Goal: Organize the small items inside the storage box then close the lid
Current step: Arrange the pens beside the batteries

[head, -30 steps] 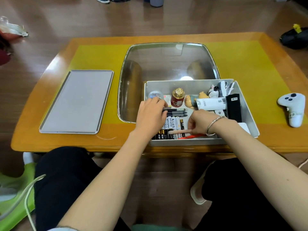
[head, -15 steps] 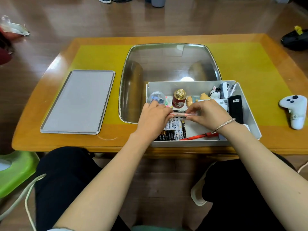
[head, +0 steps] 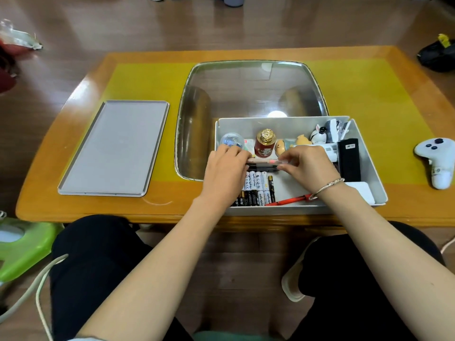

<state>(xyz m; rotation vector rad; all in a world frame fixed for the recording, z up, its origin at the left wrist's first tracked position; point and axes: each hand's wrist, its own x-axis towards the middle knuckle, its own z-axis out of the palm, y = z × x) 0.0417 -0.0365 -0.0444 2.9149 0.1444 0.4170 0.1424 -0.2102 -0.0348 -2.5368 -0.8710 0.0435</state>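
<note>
The grey storage box stands open at the table's front edge. Both hands are inside it. My left hand and my right hand pinch the two ends of a pale pink pen, held level just above the dark pens. Rows of batteries lie in front of the pens, with a red pen along the near wall. A red jar with a gold cap, small figurines and a black block fill the back and right. The grey lid lies flat at the left.
A glass inset takes up the table's middle behind the box. A white game controller lies at the right edge. My legs are under the table's front edge, and a green stool stands on the floor at the left.
My right hand lifted the pale pen from the box's front, leaving the red pen there, and carried it back to the dark pens. My left hand came to pinch its other end.
</note>
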